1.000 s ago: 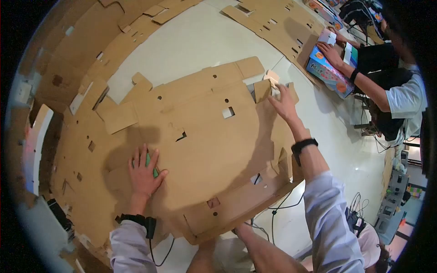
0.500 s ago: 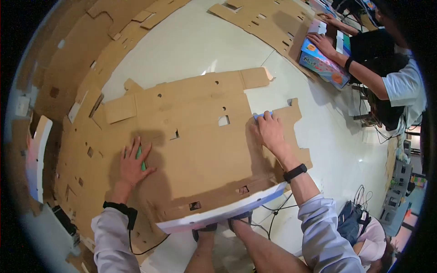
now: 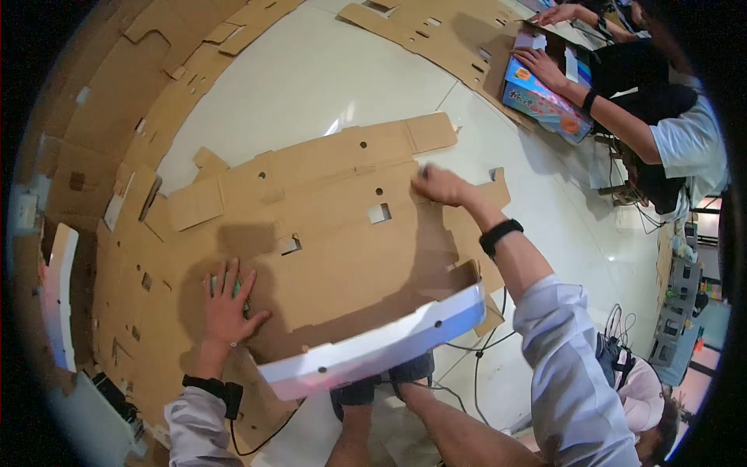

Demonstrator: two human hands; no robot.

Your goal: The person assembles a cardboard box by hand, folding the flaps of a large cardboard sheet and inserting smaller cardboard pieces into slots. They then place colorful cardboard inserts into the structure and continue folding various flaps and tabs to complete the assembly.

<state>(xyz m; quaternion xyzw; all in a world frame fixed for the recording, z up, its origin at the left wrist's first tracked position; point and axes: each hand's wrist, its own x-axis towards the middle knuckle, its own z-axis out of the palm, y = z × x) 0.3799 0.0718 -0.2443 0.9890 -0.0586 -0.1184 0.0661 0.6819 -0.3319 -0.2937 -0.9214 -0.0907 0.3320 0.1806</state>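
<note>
A large brown cardboard sheet (image 3: 342, 268) with cut-out holes lies before me. Its near flap (image 3: 401, 335) stands up, with a white, pink and blue printed face towards me. My left hand (image 3: 228, 303) rests flat with spread fingers on the sheet's left part; a bit of green shows between them. At the far right, my right hand (image 3: 443, 187) is closed at the sheet's edge, by the end of the far fold. Its fingertips are blurred, and whatever they hold is hidden.
More flat cardboard (image 3: 117, 288) spreads at the left, beside an upright printed strip (image 3: 61, 296). At upper right, a person's hand (image 3: 542, 68) rests on a colourful printed box (image 3: 537, 109). Black cables (image 3: 476, 373) run near my legs.
My right hand has moved away from me and slightly left along the edge, its fingers curling closed. The near flap has risen more upright. The co-worker's far hand has lifted off the box.
</note>
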